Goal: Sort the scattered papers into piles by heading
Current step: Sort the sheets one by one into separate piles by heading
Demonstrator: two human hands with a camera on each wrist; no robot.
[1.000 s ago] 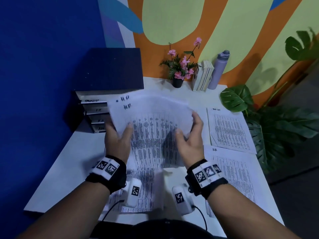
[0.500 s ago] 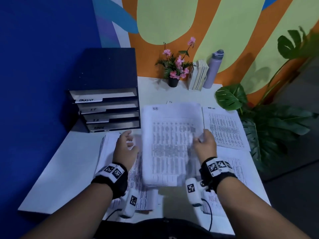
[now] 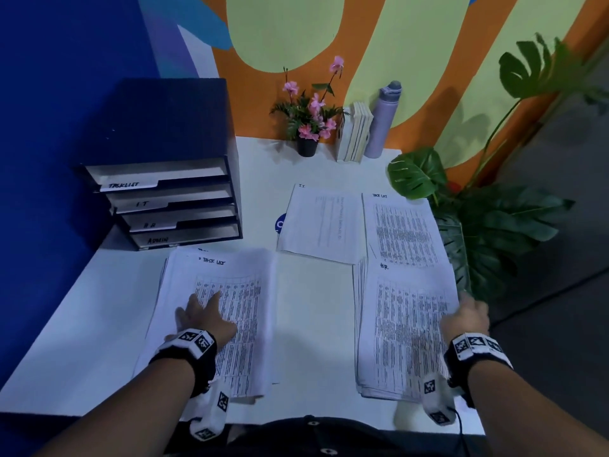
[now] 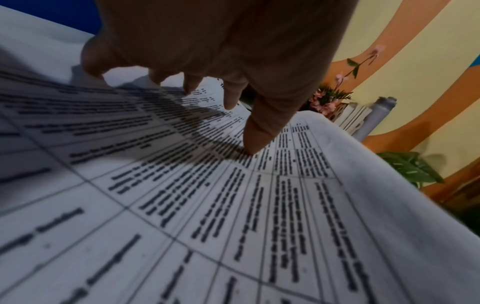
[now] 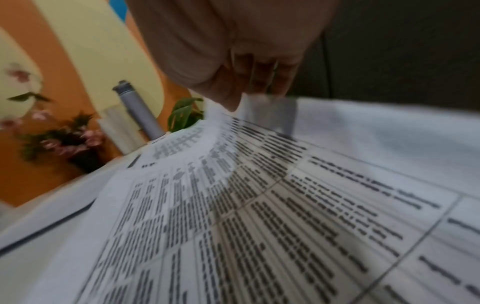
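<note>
Near the front left of the white table [image 3: 313, 324] lies a pile headed TASK LIST [image 3: 237, 324]. My left hand [image 3: 201, 311] rests flat on it, fingers spread, and in the left wrist view its index fingertip [image 4: 253, 142] touches the top sheet [image 4: 233, 205]. At the front right lies the HR pile [image 3: 405, 328]. My right hand [image 3: 466, 313] is at that pile's right edge; in the right wrist view the thumb and curled fingers [image 5: 262, 80] pinch the paper's edge [image 5: 267, 111]. Farther back lie an IT sheet [image 3: 323, 222] and another TASK LIST sheet [image 3: 402, 229].
A dark file organiser [image 3: 164, 192] with trays labelled TASKLIST, IT, HR and ADMIN stands at the back left. A flower pot [image 3: 306, 143], books [image 3: 354, 133] and a bottle [image 3: 382, 123] line the back wall. Large plant leaves [image 3: 494, 232] overhang the table's right edge.
Both hands held a stack of papers up a second ago. The right hand carried it right and down onto the HR pile; the left hand let go and came down on the TASK LIST pile.
</note>
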